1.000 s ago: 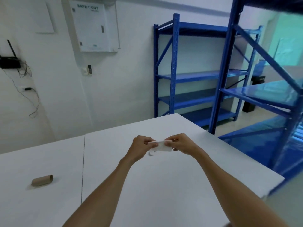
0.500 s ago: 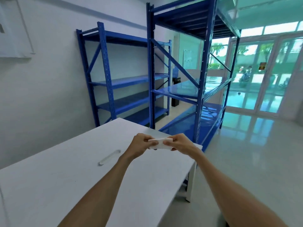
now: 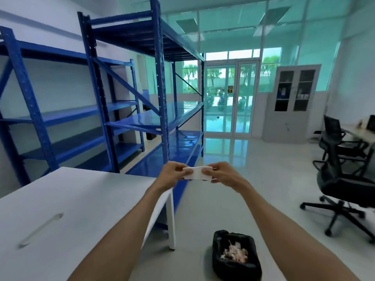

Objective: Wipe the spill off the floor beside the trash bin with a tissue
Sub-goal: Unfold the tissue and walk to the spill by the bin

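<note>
Glossy pale floor point(image 3: 253, 179) runs back to glass doors point(image 3: 231, 100), with blue racks point(image 3: 129, 94) along the left wall and a grey cabinet point(image 3: 294, 102) at the far right. Black office chairs point(image 3: 341, 179) stand on the right, beside a desk that is partly cut off by the frame edge. A white worktop point(image 3: 60, 209) fills the lower left; a clear, pen-like stick point(image 3: 40, 230) lies on it, too blurred to name.

Both bare arms reach forward at chest height, out over the floor just past the worktop's corner. The tissue point(image 3: 195, 174), a folded white pad, is stretched flat between the two hands. The left hand point(image 3: 172, 175) pinches its left end, thumb on top and fingers curled under; the right hand point(image 3: 223, 175) pinches its right end the same way. Each grip is clamped on the tissue, so the tissue sits right between the two grips, touching both, well above the floor.

Below the hands and nearer the camera, between the forearms, a small bin point(image 3: 235, 258) with a black bag liner stands on the floor, just right of the worktop leg point(image 3: 171, 224). Pale crumpled scraps point(image 3: 235, 253) lie inside it. The tissue is well apart from the bin, higher and farther out. The floor around the bin looks shiny and even; I cannot tell where any spill lies on it.
</note>
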The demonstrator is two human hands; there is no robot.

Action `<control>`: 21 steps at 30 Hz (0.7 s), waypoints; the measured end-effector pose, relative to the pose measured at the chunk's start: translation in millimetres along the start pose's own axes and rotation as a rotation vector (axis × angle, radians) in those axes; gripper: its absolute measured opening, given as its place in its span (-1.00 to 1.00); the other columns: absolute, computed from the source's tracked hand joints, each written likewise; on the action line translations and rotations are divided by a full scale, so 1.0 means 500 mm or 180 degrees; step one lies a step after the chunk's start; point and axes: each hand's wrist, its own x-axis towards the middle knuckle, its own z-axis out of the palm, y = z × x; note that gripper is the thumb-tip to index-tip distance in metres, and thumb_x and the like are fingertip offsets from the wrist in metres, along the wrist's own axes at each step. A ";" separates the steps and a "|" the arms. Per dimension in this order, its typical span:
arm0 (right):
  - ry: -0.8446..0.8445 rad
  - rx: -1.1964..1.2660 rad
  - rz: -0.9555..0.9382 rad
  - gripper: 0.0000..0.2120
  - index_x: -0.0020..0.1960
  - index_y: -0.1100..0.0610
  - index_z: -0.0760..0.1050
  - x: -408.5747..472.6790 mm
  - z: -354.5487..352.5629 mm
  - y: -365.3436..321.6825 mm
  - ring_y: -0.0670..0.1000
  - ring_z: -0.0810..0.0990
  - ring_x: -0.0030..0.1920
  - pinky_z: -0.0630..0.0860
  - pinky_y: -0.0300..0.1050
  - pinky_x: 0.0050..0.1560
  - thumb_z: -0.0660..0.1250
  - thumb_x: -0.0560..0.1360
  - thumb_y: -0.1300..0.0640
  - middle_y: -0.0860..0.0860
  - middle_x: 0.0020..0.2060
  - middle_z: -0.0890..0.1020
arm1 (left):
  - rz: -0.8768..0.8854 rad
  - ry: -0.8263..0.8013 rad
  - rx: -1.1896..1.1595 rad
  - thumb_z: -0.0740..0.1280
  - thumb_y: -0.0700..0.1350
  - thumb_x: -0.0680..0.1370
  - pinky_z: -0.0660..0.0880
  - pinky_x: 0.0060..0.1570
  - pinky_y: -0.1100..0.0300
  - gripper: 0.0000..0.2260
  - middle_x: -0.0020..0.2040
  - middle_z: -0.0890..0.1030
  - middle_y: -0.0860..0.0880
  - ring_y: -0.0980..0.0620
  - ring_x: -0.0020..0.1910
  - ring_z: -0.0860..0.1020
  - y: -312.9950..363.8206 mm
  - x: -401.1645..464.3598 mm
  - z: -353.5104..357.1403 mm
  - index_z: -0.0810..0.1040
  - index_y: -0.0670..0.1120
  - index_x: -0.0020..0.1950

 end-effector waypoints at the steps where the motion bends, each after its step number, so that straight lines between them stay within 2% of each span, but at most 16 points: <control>1: 0.0065 0.0004 0.0034 -0.70 0.18 0.21 0.63 -0.018 -0.040 0.015 0.06 0.69 -0.06 0.61 -0.10 -0.06 0.39 0.56 0.03 0.11 -0.06 0.71 | 0.0060 -0.0073 -0.0061 0.40 -0.09 0.55 0.57 -0.16 0.30 -0.79 -0.10 0.69 -0.10 0.07 -0.13 0.67 0.018 0.014 0.037 0.67 -0.19 0.09; 5: 0.0279 -0.0059 0.0182 -0.69 0.19 0.17 0.63 -0.084 -0.174 0.072 0.01 0.71 -0.07 0.61 -0.02 0.01 0.38 0.56 -0.01 0.08 -0.04 0.72 | 0.0226 -0.0351 -0.0166 0.38 -0.05 0.56 0.63 0.01 0.11 -0.76 -0.06 0.70 -0.13 0.00 -0.08 0.70 0.066 0.062 0.162 0.66 -0.18 0.11; 11: 0.0475 0.0069 0.0351 -0.68 0.19 0.17 0.64 -0.156 -0.289 0.130 0.06 0.68 0.03 0.59 -0.04 0.04 0.41 0.54 -0.02 0.09 0.02 0.70 | 0.0383 -0.0453 -0.0231 0.37 -0.05 0.57 0.60 -0.04 0.15 -0.77 -0.11 0.72 -0.10 0.01 -0.12 0.68 0.120 0.095 0.286 0.67 -0.18 0.08; 17: 0.0558 0.0053 0.0380 -0.75 0.14 0.14 0.65 -0.138 -0.340 0.156 0.14 0.61 0.12 0.56 0.04 0.14 0.38 0.57 0.01 0.10 0.02 0.69 | 0.0487 -0.0522 -0.0193 0.36 -0.04 0.57 0.62 0.04 0.07 -0.80 -0.10 0.72 -0.05 0.04 -0.09 0.69 0.130 0.147 0.332 0.65 -0.12 0.10; 21: 0.0676 0.0100 0.0327 -0.71 0.18 0.16 0.65 -0.093 -0.348 0.168 0.11 0.62 0.11 0.59 0.00 0.10 0.38 0.57 0.00 0.09 0.02 0.69 | 0.0488 -0.0478 -0.0150 0.36 -0.04 0.57 0.62 0.07 0.02 -0.79 -0.09 0.72 -0.05 0.05 -0.08 0.68 0.117 0.200 0.329 0.64 -0.13 0.12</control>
